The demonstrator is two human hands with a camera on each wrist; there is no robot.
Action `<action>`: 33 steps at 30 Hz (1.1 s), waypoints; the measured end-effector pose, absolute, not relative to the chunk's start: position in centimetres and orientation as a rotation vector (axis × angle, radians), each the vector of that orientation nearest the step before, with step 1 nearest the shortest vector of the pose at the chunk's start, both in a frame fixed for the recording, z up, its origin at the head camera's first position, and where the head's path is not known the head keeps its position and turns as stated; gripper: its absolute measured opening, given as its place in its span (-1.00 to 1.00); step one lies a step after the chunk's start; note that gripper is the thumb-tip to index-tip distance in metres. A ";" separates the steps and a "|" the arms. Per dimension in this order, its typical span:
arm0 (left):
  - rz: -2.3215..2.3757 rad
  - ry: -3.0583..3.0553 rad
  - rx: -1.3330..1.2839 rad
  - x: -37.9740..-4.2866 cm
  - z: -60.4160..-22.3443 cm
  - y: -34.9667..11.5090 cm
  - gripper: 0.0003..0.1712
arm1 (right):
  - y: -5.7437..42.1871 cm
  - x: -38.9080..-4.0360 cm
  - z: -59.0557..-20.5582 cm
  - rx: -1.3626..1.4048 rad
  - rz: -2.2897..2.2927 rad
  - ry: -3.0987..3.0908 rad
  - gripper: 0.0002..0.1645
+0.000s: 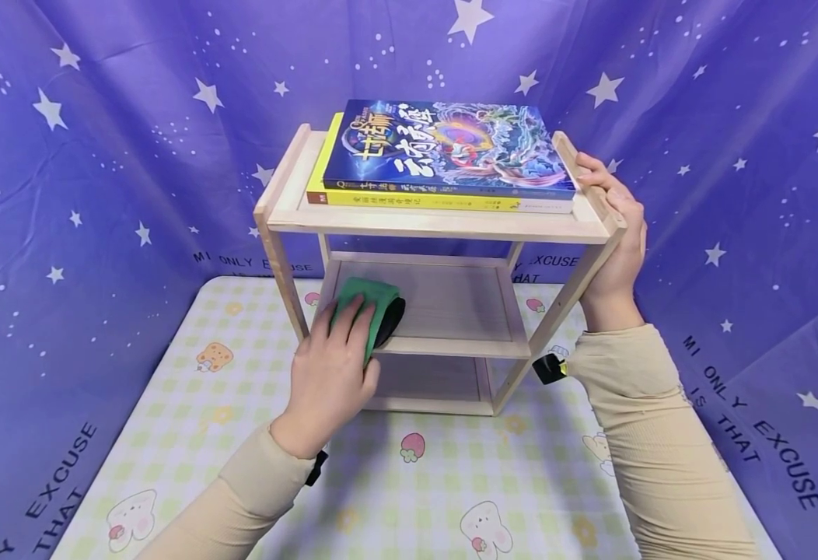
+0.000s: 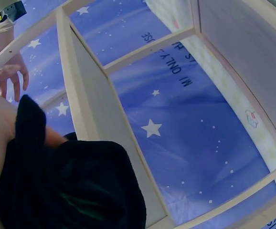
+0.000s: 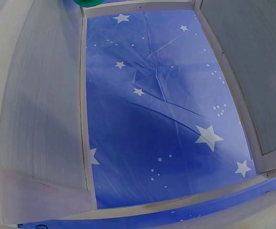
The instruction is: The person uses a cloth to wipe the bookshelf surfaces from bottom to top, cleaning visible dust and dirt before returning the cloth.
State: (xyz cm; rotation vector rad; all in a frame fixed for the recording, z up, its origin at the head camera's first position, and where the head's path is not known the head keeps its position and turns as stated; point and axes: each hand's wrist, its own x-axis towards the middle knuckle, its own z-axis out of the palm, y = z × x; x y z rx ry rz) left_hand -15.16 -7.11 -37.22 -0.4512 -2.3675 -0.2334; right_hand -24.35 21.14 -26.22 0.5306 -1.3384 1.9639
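Note:
A three-tier wooden shelf (image 1: 451, 299) stands on the table. My left hand (image 1: 332, 373) reaches to its middle board and holds a green cloth (image 1: 365, 299) with a dark underside at the left front of that board. In the left wrist view the bunched cloth (image 2: 95, 186) looks almost black and hides most of the fingers. My right hand (image 1: 615, 241) grips the top right side rail, fingers over its outer edge. A bit of the green cloth (image 3: 89, 2) shows at the top of the right wrist view.
On the top board lie two stacked books, a blue book (image 1: 451, 148) over a yellow book (image 1: 409, 201). A checked tablecloth (image 1: 416, 498) with cartoon prints lies under the shelf. Purple star-patterned curtains (image 1: 136, 140) surround the table at the back and sides.

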 end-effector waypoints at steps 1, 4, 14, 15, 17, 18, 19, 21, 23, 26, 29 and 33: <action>-0.223 -2.378 -0.446 -15.2 -37.3 -7.1 -0.34 | 21.2 -24.4 -26.2 0.531 1.965 -1.341 -0.47; -0.187 -2.396 -0.434 -15.1 -37.4 -6.9 -0.33 | 21.2 -24.5 -26.2 0.530 1.968 -1.342 -0.47; -0.116 -2.321 -0.483 -15.3 -38.1 -6.7 -0.30 | 21.3 -24.6 -26.3 0.536 1.965 -1.323 -0.46; -0.109 -2.311 -0.485 -15.3 -38.2 -6.7 -0.30 | 21.3 -24.6 -26.3 0.532 1.965 -1.324 -0.46; -0.099 -2.295 -0.487 -15.3 -38.4 -6.6 -0.31 | 21.3 -24.6 -26.3 0.526 1.969 -1.323 -0.46; -0.098 -2.289 -0.488 -15.3 -38.4 -6.6 -0.32 | 21.3 -24.6 -26.3 0.526 1.966 -1.328 -0.46; -0.096 -2.284 -0.486 -15.3 -38.5 -6.6 -0.32 | 21.3 -24.6 -26.3 0.527 1.967 -1.329 -0.46; -0.095 -2.271 -0.486 -15.3 -38.6 -6.5 -0.34 | 21.3 -24.6 -26.3 0.528 1.967 -1.331 -0.46; -0.094 -2.258 -0.489 -15.3 -38.6 -6.5 -0.35 | 21.3 -24.6 -26.3 0.532 1.968 -1.332 -0.46; -0.096 -2.237 -0.498 -15.3 -38.5 -6.4 -0.38 | 21.2 -24.6 -26.3 0.536 1.970 -1.332 -0.46; -0.102 -2.229 -0.504 -15.3 -38.4 -6.3 -0.41 | 21.2 -24.6 -26.3 0.540 1.970 -1.330 -0.46; -0.111 -2.222 -0.507 -15.3 -38.2 -6.2 -0.45 | 21.1 -24.5 -26.3 0.538 1.968 -1.331 -0.46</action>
